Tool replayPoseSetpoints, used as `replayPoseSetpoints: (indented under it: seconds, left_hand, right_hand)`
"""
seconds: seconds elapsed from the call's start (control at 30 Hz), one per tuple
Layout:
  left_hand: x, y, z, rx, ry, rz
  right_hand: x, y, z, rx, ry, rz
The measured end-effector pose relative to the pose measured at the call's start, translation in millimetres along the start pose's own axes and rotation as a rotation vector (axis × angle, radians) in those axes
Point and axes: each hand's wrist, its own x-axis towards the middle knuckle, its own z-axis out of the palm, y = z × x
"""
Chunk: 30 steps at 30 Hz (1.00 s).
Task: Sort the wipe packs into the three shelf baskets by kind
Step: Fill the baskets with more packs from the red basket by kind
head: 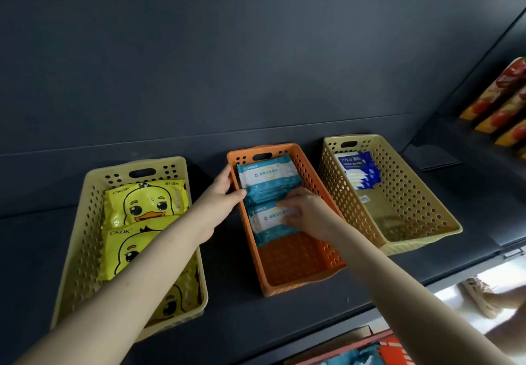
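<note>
Left hand (217, 194): arm reaching far across the left basket (82, 236), hand clasping the left wall of the orange basket (287, 288), thumb inside against a pack. Right hand (306, 212): arm reaching in from the near right, palm down, bent fingers lying on the nearer teal pack (267, 223); the fingers are blurred, so whether they pinch it cannot be told. Baskets: three, side by side on the dark shelf (233, 322), two cream and the orange one between them. Left basket: three yellow duck packs (145, 202) in a row from far to near, the nearest partly hidden by the arm. Orange basket: at least two teal packs, overlapping, in its far half. Right basket (412, 246): a small stack of blue packs (358, 169) at the far end, number unclear.
</note>
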Motion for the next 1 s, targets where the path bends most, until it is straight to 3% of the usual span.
replayPoseSetpoints:
  seconds: [0.4, 0.53, 0.63, 0.83, 1.0]
  left_hand:
    - [-0.5, 4.8, 1.2, 0.018, 0.048, -0.036]
    - [-5.2, 21.6, -6.9, 0.18, 0.128, 0.029]
    - [-19.3, 46.3, -18.6, 0.341, 0.207, 0.108]
    - [-81.4, 72.0, -30.7, 0.753, 0.132, 0.291]
    - [-147.3, 43.5, -19.4, 0.827, 0.022, 0.385]
  right_hand:
    - [9.8, -1.7, -7.6, 0.065, 0.066, 0.065]
    - [2.6, -9.3, -38.7, 0.095, 0.07, 0.011]
    - [-14.4, -22.8, -69.1, 0.025, 0.165, -0.048]
    - [-85.8, -54.5, -99.6, -0.025, 0.343, -0.082]
    - [-178.7, -73.9, -80.9, -0.017, 0.473, 0.011]
